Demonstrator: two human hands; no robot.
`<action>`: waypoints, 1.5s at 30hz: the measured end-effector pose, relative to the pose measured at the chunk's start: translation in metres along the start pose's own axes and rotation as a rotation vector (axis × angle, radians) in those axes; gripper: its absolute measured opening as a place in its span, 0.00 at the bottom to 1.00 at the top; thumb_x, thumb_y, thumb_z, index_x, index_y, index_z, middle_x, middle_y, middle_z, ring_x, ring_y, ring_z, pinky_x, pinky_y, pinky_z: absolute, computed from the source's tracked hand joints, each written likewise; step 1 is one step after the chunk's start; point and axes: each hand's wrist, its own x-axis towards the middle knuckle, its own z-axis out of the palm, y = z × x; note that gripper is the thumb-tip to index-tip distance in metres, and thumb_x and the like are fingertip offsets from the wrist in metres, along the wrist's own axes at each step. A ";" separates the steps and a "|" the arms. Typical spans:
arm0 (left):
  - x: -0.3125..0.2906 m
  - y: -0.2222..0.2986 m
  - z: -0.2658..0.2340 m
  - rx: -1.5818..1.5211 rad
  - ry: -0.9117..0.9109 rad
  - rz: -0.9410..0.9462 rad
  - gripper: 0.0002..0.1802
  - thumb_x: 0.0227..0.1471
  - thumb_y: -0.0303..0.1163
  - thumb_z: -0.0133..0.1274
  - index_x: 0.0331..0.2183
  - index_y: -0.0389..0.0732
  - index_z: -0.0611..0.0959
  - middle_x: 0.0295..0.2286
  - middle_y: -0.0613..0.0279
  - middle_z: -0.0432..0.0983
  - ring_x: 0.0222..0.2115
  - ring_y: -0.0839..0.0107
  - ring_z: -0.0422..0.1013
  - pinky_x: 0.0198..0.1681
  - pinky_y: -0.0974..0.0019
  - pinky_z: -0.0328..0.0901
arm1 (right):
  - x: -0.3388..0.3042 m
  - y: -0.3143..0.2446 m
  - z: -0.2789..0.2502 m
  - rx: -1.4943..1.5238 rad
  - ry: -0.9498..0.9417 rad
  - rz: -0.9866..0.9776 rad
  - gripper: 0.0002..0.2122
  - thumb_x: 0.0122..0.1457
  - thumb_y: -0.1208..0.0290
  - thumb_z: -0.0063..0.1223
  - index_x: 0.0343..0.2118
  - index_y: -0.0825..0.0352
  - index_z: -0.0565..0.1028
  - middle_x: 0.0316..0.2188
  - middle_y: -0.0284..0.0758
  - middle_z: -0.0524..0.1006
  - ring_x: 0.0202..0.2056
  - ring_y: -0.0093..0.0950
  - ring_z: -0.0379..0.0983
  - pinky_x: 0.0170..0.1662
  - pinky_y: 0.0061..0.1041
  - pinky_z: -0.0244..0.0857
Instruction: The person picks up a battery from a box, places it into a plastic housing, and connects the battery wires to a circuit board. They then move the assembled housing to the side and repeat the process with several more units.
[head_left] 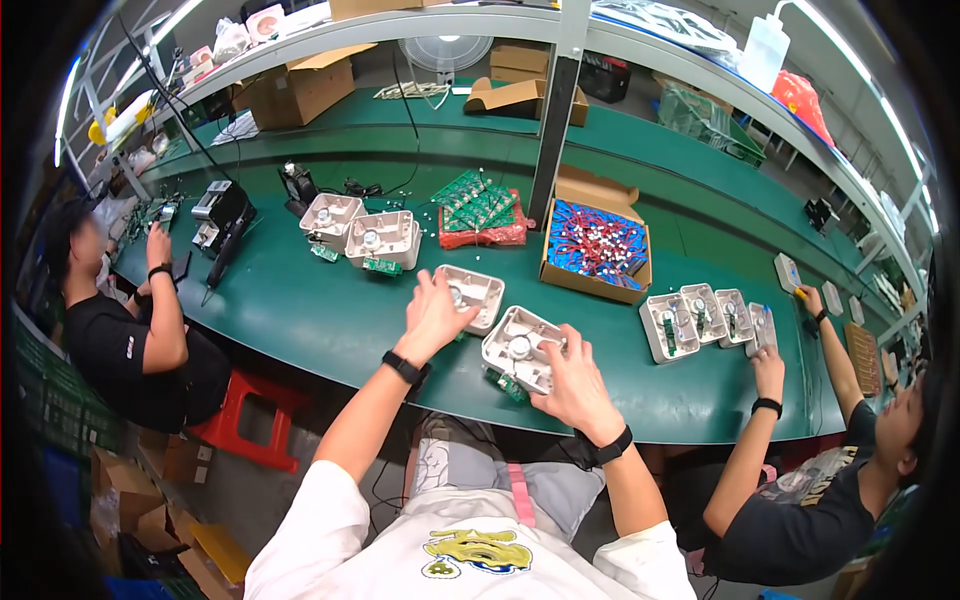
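Note:
In front of me, two white plastic housings, each with a round part inside, sit on the green bench. My left hand [437,315] grips the left side of the farther housing [484,292], its thumb over the near edge. The nearer housing [512,338] is held at its right edge by my right hand [578,385], fingers curled over the rim. A small green circuit board [507,386] hangs at that housing's near side. Beyond my left hand stand two more housings, one left [330,215] and one right [392,236], with green boards by them.
Green circuit boards [480,203] lie stacked on red bubble wrap. A cardboard box [598,285] holds blue parts with red wires. Several housings [670,330] stand in a row at right, where a co-worker's hand [767,370] reaches. A metal post [553,130] rises behind. Another person [140,330] works at left.

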 end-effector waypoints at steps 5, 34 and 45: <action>0.039 0.031 0.028 0.026 0.060 0.017 0.54 0.48 0.52 0.71 0.62 0.25 0.66 0.53 0.39 0.65 0.53 0.40 0.71 0.52 0.44 0.72 | -0.005 0.009 -0.005 -0.019 0.072 0.088 0.38 0.40 0.71 0.75 0.58 0.67 0.70 0.64 0.54 0.60 0.56 0.59 0.66 0.57 0.52 0.71; 0.039 -0.021 0.021 -0.057 0.173 0.717 0.07 0.51 0.23 0.58 0.35 0.37 0.83 0.38 0.58 0.76 0.47 0.54 0.71 0.52 0.49 0.67 | 0.027 0.023 0.042 0.147 0.374 0.156 0.39 0.41 0.67 0.78 0.57 0.69 0.67 0.60 0.57 0.59 0.61 0.58 0.62 0.61 0.48 0.66; 0.031 -0.011 0.022 -0.057 0.278 0.730 0.08 0.52 0.22 0.59 0.37 0.36 0.83 0.38 0.53 0.76 0.44 0.53 0.72 0.50 0.51 0.69 | -0.036 0.004 0.025 0.038 0.395 0.268 0.37 0.42 0.68 0.79 0.53 0.72 0.66 0.60 0.59 0.58 0.60 0.60 0.62 0.60 0.50 0.66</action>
